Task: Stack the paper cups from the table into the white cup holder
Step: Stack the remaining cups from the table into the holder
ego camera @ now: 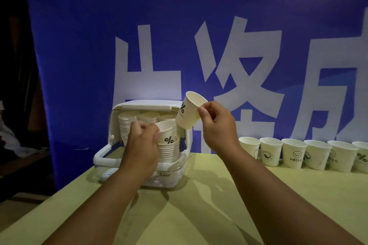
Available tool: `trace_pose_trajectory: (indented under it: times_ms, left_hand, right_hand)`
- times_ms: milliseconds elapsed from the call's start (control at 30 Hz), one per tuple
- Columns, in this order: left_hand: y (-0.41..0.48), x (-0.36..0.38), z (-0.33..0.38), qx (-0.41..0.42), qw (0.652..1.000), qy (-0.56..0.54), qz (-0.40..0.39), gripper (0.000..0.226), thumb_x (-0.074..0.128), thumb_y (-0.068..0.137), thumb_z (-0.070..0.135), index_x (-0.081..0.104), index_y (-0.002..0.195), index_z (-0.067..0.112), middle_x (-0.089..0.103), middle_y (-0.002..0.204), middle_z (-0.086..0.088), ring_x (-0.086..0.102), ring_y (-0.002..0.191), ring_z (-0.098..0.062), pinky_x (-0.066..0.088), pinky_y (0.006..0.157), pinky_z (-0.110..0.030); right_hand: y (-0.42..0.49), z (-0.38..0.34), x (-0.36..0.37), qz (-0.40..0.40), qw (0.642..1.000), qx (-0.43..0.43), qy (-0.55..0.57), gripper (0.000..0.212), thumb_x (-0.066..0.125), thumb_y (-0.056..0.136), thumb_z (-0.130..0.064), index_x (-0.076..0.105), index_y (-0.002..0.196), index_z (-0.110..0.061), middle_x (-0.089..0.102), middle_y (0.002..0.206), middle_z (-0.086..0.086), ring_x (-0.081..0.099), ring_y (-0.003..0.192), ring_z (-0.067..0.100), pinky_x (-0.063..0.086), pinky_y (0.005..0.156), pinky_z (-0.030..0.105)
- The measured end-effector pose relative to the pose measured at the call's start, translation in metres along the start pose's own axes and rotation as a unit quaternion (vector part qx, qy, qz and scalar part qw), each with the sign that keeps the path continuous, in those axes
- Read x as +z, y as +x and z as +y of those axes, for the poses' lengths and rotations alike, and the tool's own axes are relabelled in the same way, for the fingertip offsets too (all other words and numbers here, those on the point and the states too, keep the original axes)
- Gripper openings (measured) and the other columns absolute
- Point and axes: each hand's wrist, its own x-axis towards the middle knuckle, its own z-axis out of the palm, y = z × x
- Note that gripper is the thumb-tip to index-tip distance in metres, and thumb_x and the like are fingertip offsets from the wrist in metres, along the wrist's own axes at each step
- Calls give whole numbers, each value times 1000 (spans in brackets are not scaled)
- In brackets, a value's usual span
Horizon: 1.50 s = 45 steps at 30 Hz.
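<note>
The white cup holder [119, 153] stands open on the table, left of centre, with several stacks of paper cups inside. My left hand [142, 141] pinches a paper cup with a % mark [166, 132], tilted on top of the front stack [169, 150] in the holder. My right hand [216, 123] holds another % cup [189, 110] by its rim, tilted in the air just right of the holder's top. A row of several printed paper cups [294, 152] stands along the table's back edge at the right.
The yellow-green table [199, 205] runs toward me; its left edge drops off into a dark area. A blue banner with large white characters [199, 36] hangs right behind the holder and the cup row.
</note>
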Motion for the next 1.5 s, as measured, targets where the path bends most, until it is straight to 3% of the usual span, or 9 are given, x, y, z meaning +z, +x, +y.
trace_pose_trajectory:
  times_ms: [267, 467, 667, 833, 967, 1133, 1267, 1367, 1500]
  left_hand:
    - [-6, 3, -6, -13, 999, -43, -25, 8, 43, 108, 29, 47, 113, 32, 60, 113, 6, 59, 101, -14, 54, 82, -37]
    - [-9, 2, -2, -15, 995, -102, -2, 37, 38, 106, 41, 28, 142, 44, 60, 122, 4, 62, 102, -15, 61, 83, -48]
    - [-7, 4, -5, -15, 994, -109, -3, 40, 36, 105, 51, 33, 145, 50, 61, 129, 7, 64, 109, -17, 60, 86, -49]
    - [-6, 9, -5, -11, 998, -48, 36, 29, 43, 105, 40, 67, 110, 24, 64, 106, 6, 62, 98, -18, 58, 79, -38]
    - [-4, 13, -6, -42, 996, -47, 56, 30, 56, 101, 38, 73, 111, 16, 64, 109, 3, 63, 95, -20, 56, 80, -36]
    - [-6, 10, 4, -51, 997, -5, 60, 24, 56, 100, 38, 69, 109, 21, 62, 109, 5, 60, 95, -18, 58, 77, -39]
    - [-12, 2, 28, 25, 994, 46, 94, 16, 57, 98, 34, 53, 84, 27, 55, 83, 9, 56, 75, -14, 55, 60, -34]
    - [-18, 14, 56, 36, 998, 43, 27, 28, 56, 99, 35, 51, 73, 27, 54, 67, 9, 53, 62, -10, 51, 57, -29]
    - [-21, 44, 90, 15, 998, 20, -52, 29, 58, 97, 37, 55, 71, 24, 58, 66, 6, 54, 62, -11, 42, 53, -26]
  right_hand:
    - [-16, -6, 22, -79, 997, -9, -19, 9, 58, 100, -27, 64, 95, -25, 64, 95, -7, 60, 89, 10, 51, 71, 21]
    - [-26, -2, 34, -165, 984, 4, -72, 8, 58, 100, -29, 65, 101, -24, 63, 91, -8, 59, 86, 9, 43, 68, 17]
    - [-29, 5, 41, -152, 986, 56, -41, 33, 50, 103, -37, 55, 133, -26, 62, 100, -11, 59, 86, 5, 45, 68, 14]
    - [-38, 21, 59, -163, 980, 80, -84, 42, 49, 102, -44, 59, 139, -25, 70, 120, -4, 66, 103, 13, 59, 89, 34]
    - [-38, 25, 62, -147, 980, 94, -91, 46, 53, 100, -45, 57, 141, -26, 68, 126, -4, 66, 107, 14, 56, 94, 33]
    - [-38, 22, 50, -140, 982, 107, -74, 41, 59, 97, -42, 59, 135, -26, 66, 109, -8, 62, 90, 8, 55, 81, 23]
    - [-38, 26, 30, -112, 982, 111, -105, 9, 61, 98, -34, 64, 103, -27, 63, 88, -12, 60, 76, 6, 43, 63, 12]
    - [-38, 37, 6, -103, 978, 107, -145, 8, 61, 98, -28, 63, 91, -25, 62, 80, -10, 61, 73, 9, 45, 63, 14]
    - [-38, 59, -39, -103, 970, 112, -192, 7, 61, 97, -25, 65, 92, -23, 65, 80, -9, 62, 73, 9, 44, 62, 15]
